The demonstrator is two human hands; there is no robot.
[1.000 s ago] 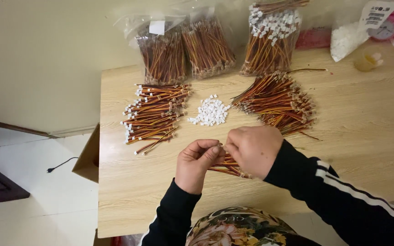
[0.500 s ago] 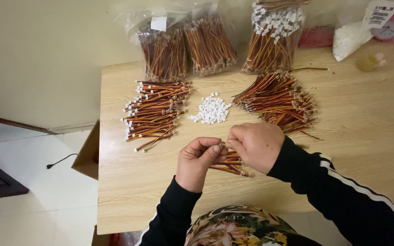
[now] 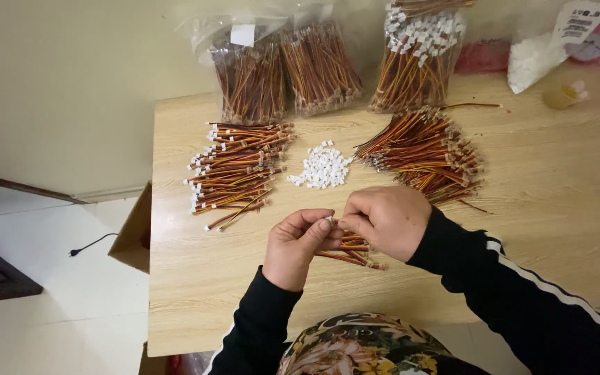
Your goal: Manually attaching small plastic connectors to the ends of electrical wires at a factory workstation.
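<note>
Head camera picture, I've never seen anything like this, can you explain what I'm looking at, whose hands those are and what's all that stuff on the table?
This is one view from a camera worn on a person's head, looking down at their own two bare hands over a wooden table. There is no machine. The left hand pinches a small white connector at its fingertips. The right hand meets it and holds a small bundle of thin orange and brown wires. Farther back lie a pile of wires with white ends, a heap of loose white connectors and a pile of wires without white ends. Clear bags of more wires lean against the wall.
</note>
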